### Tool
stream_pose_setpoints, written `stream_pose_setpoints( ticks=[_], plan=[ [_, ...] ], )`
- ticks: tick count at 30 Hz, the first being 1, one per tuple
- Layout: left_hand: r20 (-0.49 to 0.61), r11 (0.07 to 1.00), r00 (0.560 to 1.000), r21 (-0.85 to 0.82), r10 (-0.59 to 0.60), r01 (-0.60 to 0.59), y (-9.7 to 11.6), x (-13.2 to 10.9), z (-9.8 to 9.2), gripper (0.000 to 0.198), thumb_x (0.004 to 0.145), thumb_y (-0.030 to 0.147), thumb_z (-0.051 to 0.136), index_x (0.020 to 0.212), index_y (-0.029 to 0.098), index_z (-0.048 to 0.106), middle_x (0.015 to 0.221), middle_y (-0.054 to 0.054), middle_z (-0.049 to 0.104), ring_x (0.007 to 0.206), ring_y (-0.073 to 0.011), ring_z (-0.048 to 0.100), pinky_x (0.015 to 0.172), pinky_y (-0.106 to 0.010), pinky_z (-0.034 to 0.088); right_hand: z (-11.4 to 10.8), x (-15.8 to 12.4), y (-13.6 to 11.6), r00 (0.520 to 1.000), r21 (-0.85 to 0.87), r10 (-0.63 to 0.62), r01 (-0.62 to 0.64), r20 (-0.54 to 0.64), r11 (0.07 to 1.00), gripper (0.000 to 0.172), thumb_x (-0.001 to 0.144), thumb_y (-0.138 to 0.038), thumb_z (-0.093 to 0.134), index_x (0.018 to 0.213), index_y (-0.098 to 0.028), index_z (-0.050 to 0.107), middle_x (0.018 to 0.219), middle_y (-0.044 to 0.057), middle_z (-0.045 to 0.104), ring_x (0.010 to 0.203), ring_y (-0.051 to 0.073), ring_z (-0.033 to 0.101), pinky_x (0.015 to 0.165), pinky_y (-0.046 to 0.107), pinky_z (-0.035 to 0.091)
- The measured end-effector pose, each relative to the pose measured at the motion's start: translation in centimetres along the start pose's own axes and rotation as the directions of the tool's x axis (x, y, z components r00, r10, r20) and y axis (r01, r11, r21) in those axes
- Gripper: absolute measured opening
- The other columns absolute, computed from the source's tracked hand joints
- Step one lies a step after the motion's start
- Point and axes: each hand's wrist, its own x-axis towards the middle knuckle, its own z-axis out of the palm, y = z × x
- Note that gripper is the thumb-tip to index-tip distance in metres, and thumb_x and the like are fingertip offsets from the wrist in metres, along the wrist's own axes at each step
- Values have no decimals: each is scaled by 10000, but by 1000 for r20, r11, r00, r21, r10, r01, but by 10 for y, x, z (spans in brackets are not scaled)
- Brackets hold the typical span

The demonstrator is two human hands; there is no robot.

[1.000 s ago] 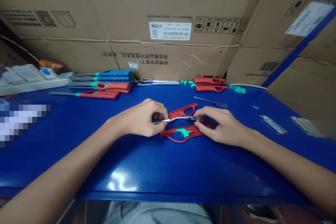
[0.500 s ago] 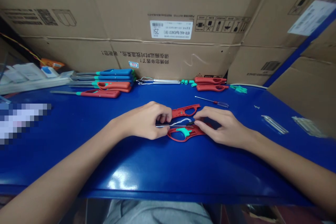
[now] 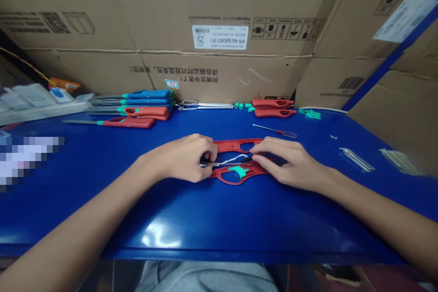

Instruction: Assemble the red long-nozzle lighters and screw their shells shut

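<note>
My left hand (image 3: pixel 181 159) pinches a thin metal lighter nozzle tube (image 3: pixel 209 164) above a pair of red plastic lighter shell halves. A white wire (image 3: pixel 236 159) runs from the tube to a black part (image 3: pixel 248 159), held in the fingertips of my right hand (image 3: pixel 290 162). One red shell half (image 3: pixel 236 145) lies just beyond the hands. The other red half (image 3: pixel 222 178), fitted with a teal trigger (image 3: pixel 238 172), lies nearer me. Both hands partly cover the halves, and their middles are hidden.
Assembled red and blue long lighters (image 3: pixel 143 112) lie at the back left of the blue table (image 3: pixel 290 223). Metal tubes (image 3: pixel 205 106), red lighters (image 3: pixel 273 107), a small screwdriver (image 3: pixel 273 131), teal parts (image 3: pixel 310 114) and clear plastic strips (image 3: pixel 356 159) also lie there, before cardboard boxes (image 3: pixel 219 73).
The metal tube and black part now lie nearly level, and the near red half sits straighter. My hands stay in nearly the same places, and the view has shifted slightly.
</note>
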Motion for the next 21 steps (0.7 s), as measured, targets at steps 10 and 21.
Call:
stream_pose_setpoints(
  ticks=[10, 21],
  plan=[
    [44, 998, 999, -68, 14, -11, 7, -5, -11, 53, 688, 207, 598, 692, 187, 647, 731, 12, 637, 642, -128, 542, 621, -251, 414, -3, -1, 0, 1000, 18, -19, 19, -3, 1000, 126, 893, -120, 584, 998, -132, 652, 890, 72, 687, 788, 138, 634, 725, 260, 518],
    [81, 998, 997, -60, 6, -1, 9, -4, -8, 65, 714, 233, 614, 753, 191, 646, 750, 12, 650, 662, -138, 562, 643, -261, 426, -5, 0, 0, 988, 31, 4, -9, 157, 999, 113, 905, -142, 563, 957, -143, 665, 917, 66, 699, 828, 146, 639, 766, 262, 511]
  ],
)
